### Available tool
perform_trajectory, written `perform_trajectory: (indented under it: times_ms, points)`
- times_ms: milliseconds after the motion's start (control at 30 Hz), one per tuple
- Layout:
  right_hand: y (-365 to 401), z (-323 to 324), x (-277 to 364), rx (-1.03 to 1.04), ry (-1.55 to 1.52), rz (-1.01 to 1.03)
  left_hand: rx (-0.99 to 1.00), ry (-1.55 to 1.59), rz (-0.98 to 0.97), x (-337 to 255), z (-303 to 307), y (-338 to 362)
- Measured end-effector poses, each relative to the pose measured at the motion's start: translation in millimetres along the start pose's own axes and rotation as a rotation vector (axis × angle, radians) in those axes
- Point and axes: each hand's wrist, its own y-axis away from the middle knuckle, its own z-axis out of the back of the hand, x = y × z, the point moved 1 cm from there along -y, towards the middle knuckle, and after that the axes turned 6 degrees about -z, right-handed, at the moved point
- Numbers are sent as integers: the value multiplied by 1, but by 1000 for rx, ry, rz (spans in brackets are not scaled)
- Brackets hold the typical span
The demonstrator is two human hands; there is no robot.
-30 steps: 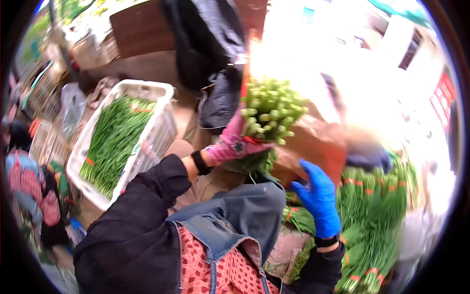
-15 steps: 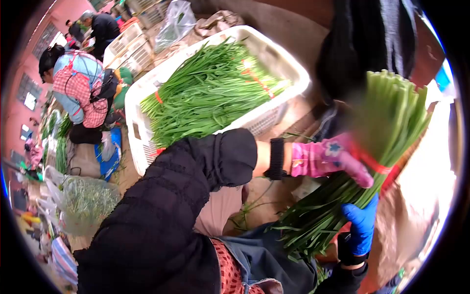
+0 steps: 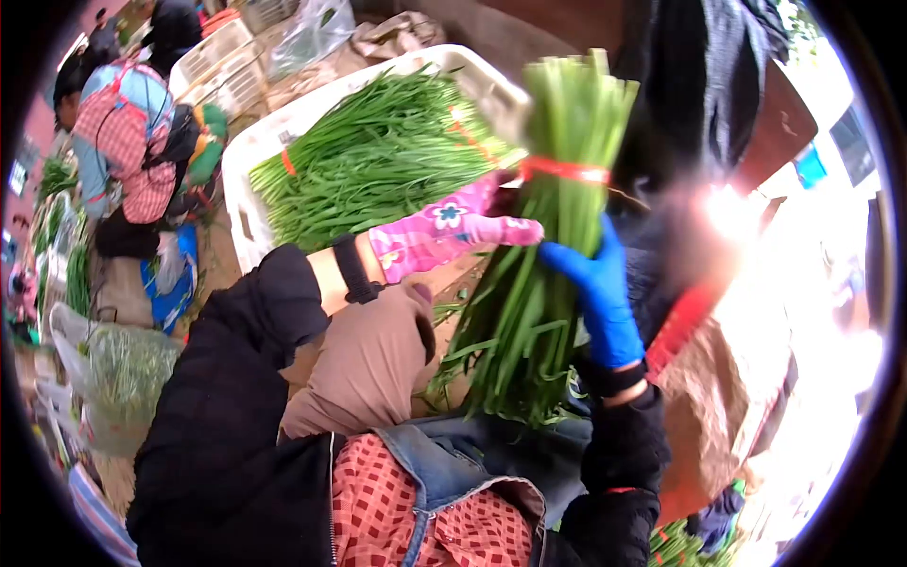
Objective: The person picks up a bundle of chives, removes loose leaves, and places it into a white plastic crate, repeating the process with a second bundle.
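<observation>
A thick bunch of garlic chives (image 3: 515, 317) stands nearly upright in front of me, pale cut stems up and green leaves hanging down. A red band (image 3: 572, 171) circles it below the stem ends. My left hand (image 3: 449, 225), in a pink flowered glove, grips its left side just under the band. From the right, my right hand (image 3: 601, 295) in a blue glove clasps the bunch lower, thumb across the front; its other fingers are partly hidden. Behind the bunch, a white plastic crate (image 3: 238, 200) holds more chives (image 3: 378, 156) tied with red bands.
To the left, a person (image 3: 128, 142) in a checked top bends over near a blue bag (image 3: 170, 288). A clear plastic bag (image 3: 128, 369) of greens lies closer. Brown wrapping (image 3: 709, 406) is at my right, and dark cloth (image 3: 694, 94) hangs beyond the bunch.
Both hands have carried the chive bunch leftward and up, closer to the crate, and turned it more upright. My view has shifted to the right.
</observation>
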Motion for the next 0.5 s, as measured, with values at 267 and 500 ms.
perform_trajectory:
  times_ms: [267,500]
  points:
    - [-2,-26,31,117,440,132,-113,401,-220,-53,25,30]
    - [-15,-118,27,225,462,284,-324,462,-381,-65,40,37]
